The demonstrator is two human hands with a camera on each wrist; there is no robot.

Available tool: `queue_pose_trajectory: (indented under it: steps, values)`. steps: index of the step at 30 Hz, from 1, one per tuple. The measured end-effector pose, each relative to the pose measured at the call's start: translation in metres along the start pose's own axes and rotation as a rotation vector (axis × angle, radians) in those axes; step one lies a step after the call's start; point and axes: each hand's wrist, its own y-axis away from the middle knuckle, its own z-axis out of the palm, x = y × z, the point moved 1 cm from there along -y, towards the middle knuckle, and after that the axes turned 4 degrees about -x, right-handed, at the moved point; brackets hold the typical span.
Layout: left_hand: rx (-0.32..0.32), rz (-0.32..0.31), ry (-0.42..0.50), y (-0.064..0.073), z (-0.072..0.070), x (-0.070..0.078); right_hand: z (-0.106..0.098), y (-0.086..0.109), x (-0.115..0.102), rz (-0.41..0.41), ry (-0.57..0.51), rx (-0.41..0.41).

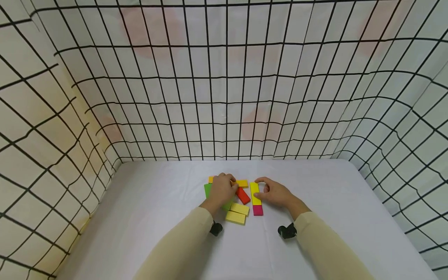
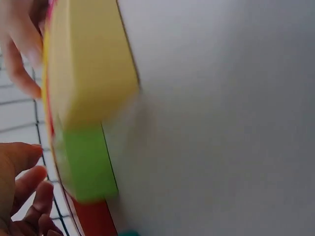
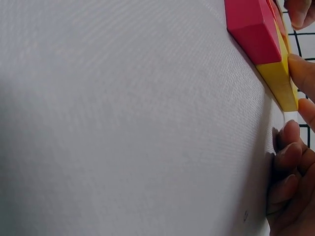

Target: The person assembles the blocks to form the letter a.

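Observation:
My right hand (image 1: 276, 191) is at a bright yellow block (image 1: 255, 190), the thumb on its side and the forefinger at its far end. A magenta block (image 3: 253, 29) lies end to end with it. To the left, my left hand (image 1: 224, 189) reaches over a green block (image 1: 208, 189), its fingers loosely bent near an orange-yellow block (image 1: 242, 183). Nothing shows between the thumb and fingers in the left wrist view. A red block (image 1: 243, 195) lies slanted between the hands. Two pale yellow blocks (image 1: 235, 217) lie side by side nearer me.
The blocks lie on a white-covered table (image 1: 147, 217). Black wire grid (image 1: 226, 101) walls rise behind it and at both sides. Small black devices hang at both wrists, one below the right cuff (image 1: 287, 231). A bit of teal (image 2: 129, 233) shows low in the left wrist view.

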Motion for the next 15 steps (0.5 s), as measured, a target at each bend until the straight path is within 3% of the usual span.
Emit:
queue_pose_trajectory:
  steps: [2, 6, 9, 15]
  values:
    - [0.010, -0.015, -0.013, -0.006, -0.004, -0.004, 0.000, -0.001, -0.001, 0.004, 0.002, 0.001]
    - [-0.039, -0.042, 0.031, -0.013, -0.009, -0.008, 0.000, -0.002, -0.002, 0.012, 0.006, 0.004]
    - [-0.079, -0.052, 0.059, -0.016, -0.009, -0.010, 0.000, -0.002, -0.002, 0.020, 0.004, -0.002]
    - [-0.083, -0.049, 0.040, -0.019, -0.005, -0.012, 0.000, 0.000, -0.003, 0.025, 0.003, -0.014]
